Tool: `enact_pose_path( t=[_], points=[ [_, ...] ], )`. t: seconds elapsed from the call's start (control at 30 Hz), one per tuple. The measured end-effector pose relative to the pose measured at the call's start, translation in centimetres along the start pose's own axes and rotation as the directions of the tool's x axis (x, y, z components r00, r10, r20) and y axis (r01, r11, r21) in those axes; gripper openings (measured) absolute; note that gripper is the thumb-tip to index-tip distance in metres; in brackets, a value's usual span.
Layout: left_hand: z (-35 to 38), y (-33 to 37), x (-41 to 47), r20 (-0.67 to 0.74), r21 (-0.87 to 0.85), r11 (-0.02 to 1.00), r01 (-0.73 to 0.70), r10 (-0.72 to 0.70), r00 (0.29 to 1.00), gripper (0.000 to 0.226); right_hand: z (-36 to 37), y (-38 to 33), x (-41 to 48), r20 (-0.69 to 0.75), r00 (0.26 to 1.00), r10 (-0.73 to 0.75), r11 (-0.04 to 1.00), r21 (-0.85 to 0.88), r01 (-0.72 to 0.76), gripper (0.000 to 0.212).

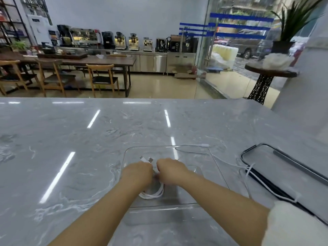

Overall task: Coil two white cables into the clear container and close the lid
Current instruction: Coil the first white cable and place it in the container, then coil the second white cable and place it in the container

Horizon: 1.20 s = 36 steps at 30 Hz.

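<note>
Near the marble table's front edge, both hands, left and right, pinch a coiled white cable inside the clear container; second cable trails rightward across the black-rimmed lid.

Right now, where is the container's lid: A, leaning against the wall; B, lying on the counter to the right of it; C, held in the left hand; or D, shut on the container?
B: the lid lies flat on the counter, right of the open clear container, with a loose white cable draped across it.
</note>
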<state>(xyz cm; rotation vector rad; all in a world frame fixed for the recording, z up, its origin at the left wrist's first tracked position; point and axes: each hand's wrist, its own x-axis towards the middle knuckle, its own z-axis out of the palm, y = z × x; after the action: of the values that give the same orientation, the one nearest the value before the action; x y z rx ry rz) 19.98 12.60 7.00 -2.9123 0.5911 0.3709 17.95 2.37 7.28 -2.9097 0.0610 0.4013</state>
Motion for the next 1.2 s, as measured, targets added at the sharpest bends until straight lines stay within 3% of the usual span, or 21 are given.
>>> enact_pose_path(
  t=[0.17,0.27,0.4,0.53,0.67,0.8,0.87,0.97,1.1,1.2],
  points=[
    [-4.5,1.3,-0.6,-0.054,0.069,0.997,-0.026,0.03,0.998,0.038,-3.1,1.3,-2.0,-0.152,0.98,-0.128,0.992,-0.033,0.125,0.031],
    [-8.3,3.5,-1.4,-0.194,0.028,0.998,-0.059,0.064,0.979,0.038,-6.0,3.8,-4.1,-0.296,0.945,-0.14,0.99,-0.063,0.127,0.032],
    [-10.9,7.7,-2.2,-0.473,-0.187,0.966,-0.178,0.071,0.878,0.036,-9.3,8.6,-7.6,-0.517,0.854,-0.06,0.996,0.031,0.089,0.032],
    [-10.4,13.4,-2.9,-0.572,-0.199,0.885,-0.421,0.244,0.783,0.042,-9.1,14.4,-11.2,-0.632,0.77,0.086,0.991,0.131,-0.003,0.039],
    [-8.3,18.6,-2.4,-0.415,-0.058,0.845,-0.532,0.464,0.782,0.051,-5.8,19.2,-13.5,-0.561,0.797,0.225,0.967,0.23,-0.111,0.044],
    [-5.7,21.5,-2.2,-0.286,0.01,0.843,-0.538,0.518,0.807,0.039,-2.2,21.5,-14.2,-0.406,0.875,0.265,0.932,0.339,-0.125,0.042],
    [-4.9,21.9,-2.2,-0.298,-0.016,0.844,-0.537,0.508,0.808,0.033,-0.8,21.8,-14.1,-0.343,0.91,0.234,0.898,0.435,-0.066,0.034],
    [-4.1,22.2,-2.0,-0.329,-0.029,0.838,-0.545,0.507,0.797,0.021,0.2,22.4,-14.3,-0.266,0.938,0.224,0.748,0.663,0.01,0.029],
    [-3.5,21.8,-2.1,-0.37,-0.091,0.826,-0.557,0.491,0.789,0.021,0.4,22.7,-14.4,-0.302,0.943,0.137,0.79,0.608,0.08,0.033],
    [-3.8,21.3,-2.7,-0.449,-0.16,0.802,-0.576,0.46,0.766,0.025,-0.4,22.9,-14.7,-0.363,0.925,0.114,0.738,0.654,0.166,0.03]
  ],
)
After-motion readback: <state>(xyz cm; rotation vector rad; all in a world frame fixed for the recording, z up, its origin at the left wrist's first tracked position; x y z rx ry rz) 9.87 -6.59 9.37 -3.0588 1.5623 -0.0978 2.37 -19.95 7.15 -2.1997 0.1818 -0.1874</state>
